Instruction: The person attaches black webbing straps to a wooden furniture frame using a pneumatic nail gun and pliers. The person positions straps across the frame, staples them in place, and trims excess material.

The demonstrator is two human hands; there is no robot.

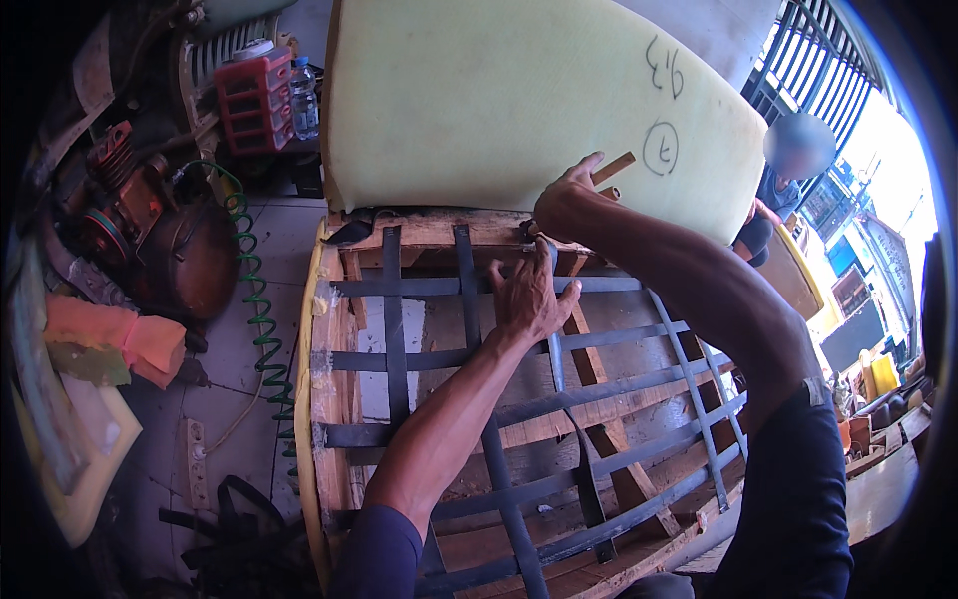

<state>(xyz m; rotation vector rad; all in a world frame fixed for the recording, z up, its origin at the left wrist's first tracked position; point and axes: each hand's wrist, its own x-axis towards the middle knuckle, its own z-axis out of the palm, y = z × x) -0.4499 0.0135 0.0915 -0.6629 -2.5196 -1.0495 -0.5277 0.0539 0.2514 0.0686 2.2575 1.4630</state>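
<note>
Looking down from the head camera, we see our left hand (526,298) spread flat, gripping nothing, on the black webbing straps (469,285) of the wooden frame (329,399); our right hand (565,200) clasps a wooden stick (614,167) against the yellow foam (479,100).

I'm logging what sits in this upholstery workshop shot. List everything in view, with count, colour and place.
Wooden sofa frame: one, bare brown wood, centre, under both hands.
Dark woven webbing straps: many, black-grey, crossed over the frame.
Pale yellow foam slab: one, marked in pen, standing at the frame's far edge.
Small wooden stick: one, tan, at the right hand.
Green coiled air hose: one, left of the frame.
Rust-red air compressor: one, far left.
Red plastic crate: one, top left.
Clear plastic water bottle: one, beside the crate.
Orange foam offcut: one, left edge.
Another person: one, dark shirt, right background.
Left hand: on the webbing.
Right hand: at the frame's far rail, by the stick.
</note>
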